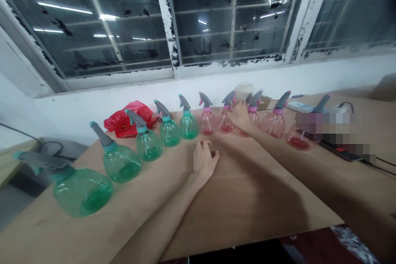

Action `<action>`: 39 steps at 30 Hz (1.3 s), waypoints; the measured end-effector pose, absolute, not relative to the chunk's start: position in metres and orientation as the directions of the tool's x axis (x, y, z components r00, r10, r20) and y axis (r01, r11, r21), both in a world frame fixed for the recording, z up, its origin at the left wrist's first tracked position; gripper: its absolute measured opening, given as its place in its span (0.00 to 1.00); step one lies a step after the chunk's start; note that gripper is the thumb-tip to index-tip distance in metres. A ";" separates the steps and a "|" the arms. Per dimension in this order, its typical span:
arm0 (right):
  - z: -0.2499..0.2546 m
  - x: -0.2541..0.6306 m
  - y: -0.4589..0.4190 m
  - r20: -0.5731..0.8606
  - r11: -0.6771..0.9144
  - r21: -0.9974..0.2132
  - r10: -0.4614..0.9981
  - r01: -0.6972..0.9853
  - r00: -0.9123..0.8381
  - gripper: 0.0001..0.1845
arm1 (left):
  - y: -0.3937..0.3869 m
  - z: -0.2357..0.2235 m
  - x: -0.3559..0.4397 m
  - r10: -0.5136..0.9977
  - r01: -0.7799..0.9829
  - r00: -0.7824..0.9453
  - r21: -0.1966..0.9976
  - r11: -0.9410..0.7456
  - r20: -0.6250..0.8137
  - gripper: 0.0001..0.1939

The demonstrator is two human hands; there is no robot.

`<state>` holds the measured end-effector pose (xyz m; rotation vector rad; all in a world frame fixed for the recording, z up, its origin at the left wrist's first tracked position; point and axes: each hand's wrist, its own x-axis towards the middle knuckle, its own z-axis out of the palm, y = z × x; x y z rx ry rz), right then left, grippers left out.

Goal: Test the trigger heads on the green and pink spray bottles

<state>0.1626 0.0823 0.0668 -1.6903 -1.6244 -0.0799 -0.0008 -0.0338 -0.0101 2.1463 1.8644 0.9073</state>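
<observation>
Ten spray bottles stand in a curved row on the table (198, 218), from lower left of frame, up through center, out to right of center. Five green: nearest one (82, 192) lower left, biggest in view, then green bottle two (122, 165), green bottle three (149, 144), green bottle four (170, 133) and green bottle five (189, 127), ending near frame center. Five pink carry on rightward: pink bottle one (207, 123), pink bottle two (225, 124), pink bottle three (254, 119), pink bottle four (274, 126), pink bottle five (300, 138). All upright, gray spray heads, a little colored liquid low down. Right hand (240, 112), right of center, is at pink bottles two and three, fingertips by the neck of two; can't tell if it grips. Left hand (206, 159), mid-frame, fingers loosely curled with a gap to the thumb, over the table just in front of pink bottle one. Red plastic bag (136, 117) behind the green ones, pale cup (244, 89) behind the right hand, white power strip (297, 106) at right, dark device (348, 153) lower right of it, partly pixelated. Barred window (204, 16) across the top.
</observation>
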 end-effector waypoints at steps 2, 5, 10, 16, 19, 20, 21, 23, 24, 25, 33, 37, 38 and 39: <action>0.068 0.159 0.087 0.502 0.064 -0.467 0.840 0.882 0.205 0.31 | -0.034 -0.010 -0.001 0.939 0.844 0.045 0.490 -0.218 0.341 0.16; 0.070 0.156 0.090 0.441 -0.003 -0.457 0.867 0.889 0.230 0.31 | -0.034 -0.010 -0.001 0.936 0.842 0.050 0.490 -0.227 0.348 0.16; 0.078 0.156 0.083 0.368 -0.021 -0.422 0.910 0.906 0.192 0.25 | -0.033 -0.010 -0.001 0.934 0.831 0.052 0.504 -0.236 0.352 0.15; 0.083 0.164 0.056 0.314 0.023 -0.416 0.942 0.909 0.120 0.24 | -0.034 -0.011 0.000 0.939 0.805 0.037 0.547 -0.231 0.342 0.15; 0.083 0.174 0.036 0.320 0.129 -0.429 0.947 0.894 0.017 0.22 | -0.038 -0.009 0.003 0.936 0.784 0.035 0.571 -0.243 0.351 0.19; 0.083 0.178 0.028 0.326 0.186 -0.434 0.945 0.881 -0.039 0.20 | -0.041 -0.007 0.005 0.934 0.775 0.037 0.579 -0.252 0.356 0.21; 0.083 0.182 0.020 0.330 0.247 -0.441 0.939 0.863 -0.099 0.18 | -0.043 -0.005 0.007 0.932 0.765 0.040 0.588 -0.261 0.361 0.24; 0.083 0.190 0.004 0.333 0.363 -0.457 0.916 0.812 -0.223 0.15 | -0.050 -0.002 0.012 0.929 0.745 0.049 0.606 -0.278 0.366 0.30; 0.083 0.194 -0.004 0.332 0.412 -0.467 0.902 0.783 -0.277 0.14 | -0.053 0.000 0.015 0.929 0.730 0.058 0.619 -0.289 0.365 0.33; 0.084 0.197 -0.011 0.332 0.458 -0.482 0.885 0.747 -0.328 0.14 | -0.057 0.001 0.017 0.930 0.709 0.070 0.638 -0.301 0.360 0.35; 0.090 0.213 -0.046 0.251 0.568 -0.717 0.751 0.405 -0.610 0.12 | -0.074 0.003 0.027 0.911 0.516 0.203 0.752 -0.412 0.360 0.40; 0.085 0.215 -0.047 0.275 0.524 -0.775 0.784 0.354 -0.557 0.22 | -0.074 0.005 0.027 0.921 0.488 0.207 0.781 -0.390 0.331 0.40; 0.083 0.213 -0.046 0.288 0.511 -0.788 0.799 0.343 -0.529 0.26 | -0.074 0.005 0.028 0.923 0.485 0.203 0.785 -0.386 0.328 0.40; 0.081 0.211 -0.046 0.299 0.499 -0.801 0.811 0.330 -0.502 0.29 | -0.074 0.006 0.028 0.924 0.486 0.197 0.786 -0.382 0.328 0.39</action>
